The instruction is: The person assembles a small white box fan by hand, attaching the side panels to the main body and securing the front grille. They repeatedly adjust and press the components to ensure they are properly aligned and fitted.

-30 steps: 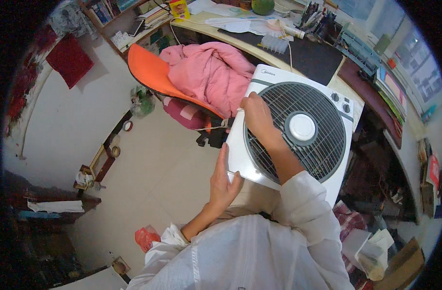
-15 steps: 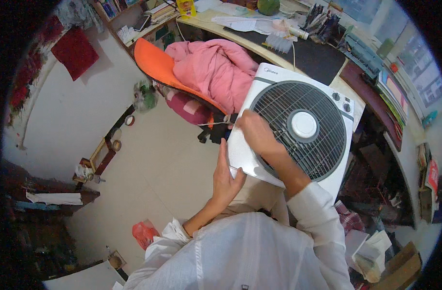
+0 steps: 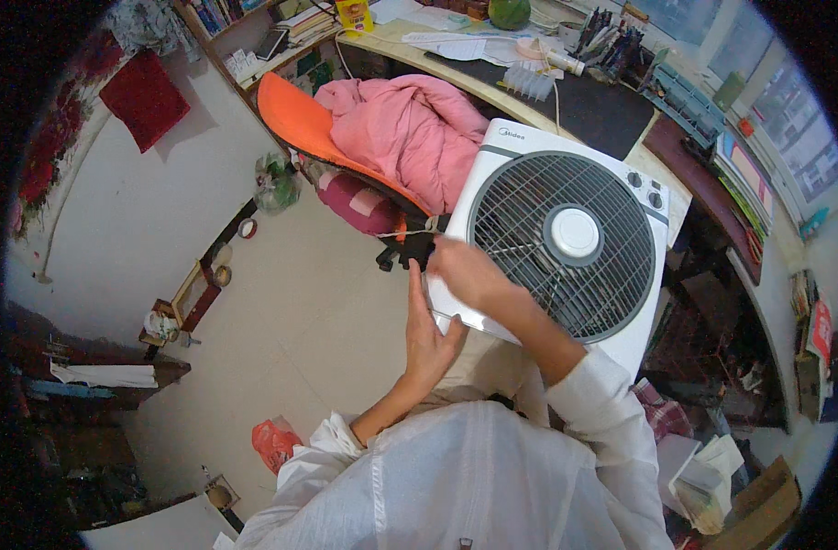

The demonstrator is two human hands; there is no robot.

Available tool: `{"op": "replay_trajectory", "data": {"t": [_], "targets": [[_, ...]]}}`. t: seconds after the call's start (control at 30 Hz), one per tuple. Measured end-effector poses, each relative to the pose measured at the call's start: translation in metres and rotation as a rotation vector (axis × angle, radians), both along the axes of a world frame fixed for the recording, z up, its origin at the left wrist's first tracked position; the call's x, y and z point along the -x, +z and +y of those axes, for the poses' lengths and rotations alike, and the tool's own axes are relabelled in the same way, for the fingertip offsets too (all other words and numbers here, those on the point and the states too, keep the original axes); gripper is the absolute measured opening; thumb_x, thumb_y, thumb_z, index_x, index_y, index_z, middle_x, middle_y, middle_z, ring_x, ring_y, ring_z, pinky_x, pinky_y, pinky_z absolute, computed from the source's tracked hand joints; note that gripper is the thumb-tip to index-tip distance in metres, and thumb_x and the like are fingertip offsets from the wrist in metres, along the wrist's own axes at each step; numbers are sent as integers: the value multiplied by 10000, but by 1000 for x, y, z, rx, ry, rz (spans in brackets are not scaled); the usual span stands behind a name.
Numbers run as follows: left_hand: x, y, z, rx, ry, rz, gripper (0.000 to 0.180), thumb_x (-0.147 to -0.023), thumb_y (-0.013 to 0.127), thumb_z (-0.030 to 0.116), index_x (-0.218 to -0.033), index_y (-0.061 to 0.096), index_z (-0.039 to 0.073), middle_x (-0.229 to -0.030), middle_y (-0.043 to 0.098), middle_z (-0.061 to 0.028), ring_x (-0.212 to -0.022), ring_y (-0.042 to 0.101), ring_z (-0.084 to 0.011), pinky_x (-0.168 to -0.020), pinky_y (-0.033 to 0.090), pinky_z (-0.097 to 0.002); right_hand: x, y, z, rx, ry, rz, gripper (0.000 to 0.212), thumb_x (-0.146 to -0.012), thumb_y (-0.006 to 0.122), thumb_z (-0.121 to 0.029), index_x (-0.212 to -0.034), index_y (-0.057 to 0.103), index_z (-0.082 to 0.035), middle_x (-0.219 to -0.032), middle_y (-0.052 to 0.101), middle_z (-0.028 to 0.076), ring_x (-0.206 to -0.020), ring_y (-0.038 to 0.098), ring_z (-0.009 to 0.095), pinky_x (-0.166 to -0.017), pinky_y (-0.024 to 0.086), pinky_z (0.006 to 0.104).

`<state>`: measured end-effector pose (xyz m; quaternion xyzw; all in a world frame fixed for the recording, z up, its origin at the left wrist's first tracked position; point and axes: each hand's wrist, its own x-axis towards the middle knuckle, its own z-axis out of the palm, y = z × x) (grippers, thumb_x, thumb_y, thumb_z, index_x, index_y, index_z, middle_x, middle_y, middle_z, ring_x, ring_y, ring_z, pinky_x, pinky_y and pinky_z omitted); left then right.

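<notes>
A white box fan [image 3: 492, 151] with a round dark grey grille [image 3: 506, 206] lies tilted in front of me, its pale round hub facing up. My left hand [image 3: 426, 346] grips the fan's near left corner, thumb on the near edge and fingers stretched along the left side. My right hand [image 3: 469, 272] reaches across the fan to its left edge. Its fingers are curled closed there, slightly blurred, and what they hold is hidden. A thin light cord [image 3: 402, 234] runs beside the fan, close to the right hand. Two dark control knobs [image 3: 645, 190] sit at the far right corner.
Beyond the fan stands an orange-backed chair [image 3: 295, 110] with a pink quilt [image 3: 401, 128] on it. A cluttered desk [image 3: 405, 57] runs along the far side. A red plastic bag [image 3: 275, 445] lies on the floor [image 3: 254, 339] at left; papers and cardboard [image 3: 758, 504] are at lower right.
My right hand has moved a little toward me and left along the fan's left edge. My left hand keeps its hold, and the fan has hardly shifted.
</notes>
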<state>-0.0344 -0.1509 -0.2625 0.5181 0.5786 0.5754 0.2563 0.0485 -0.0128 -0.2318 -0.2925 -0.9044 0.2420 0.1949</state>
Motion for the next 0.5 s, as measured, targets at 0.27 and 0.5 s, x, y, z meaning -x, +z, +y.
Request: {"op": "replay_trajectory", "data": {"t": [0.27,0.5], "targets": [[3,4,0,16,21,20,1090,-772,718,-11,-1668,99,7,-1705,219,-231,-1574,253,-351,-1283,203,-428,10,-8,34,-212,-61,-58,145,-876,623,-27,-942,727,50,-1062,633,249,-1007,661,426,-902,539,464],[-3,0,-1,20,18,-77,1105,-782,712,-1,-1671,56,13,-1725,162,-222,-1580,223,-330,-1282,204,-434,9,3,-10,10,159,-189,163,-871,621,-31,-960,726,56,-1074,648,276,-991,698,437,-859,581,492]]}}
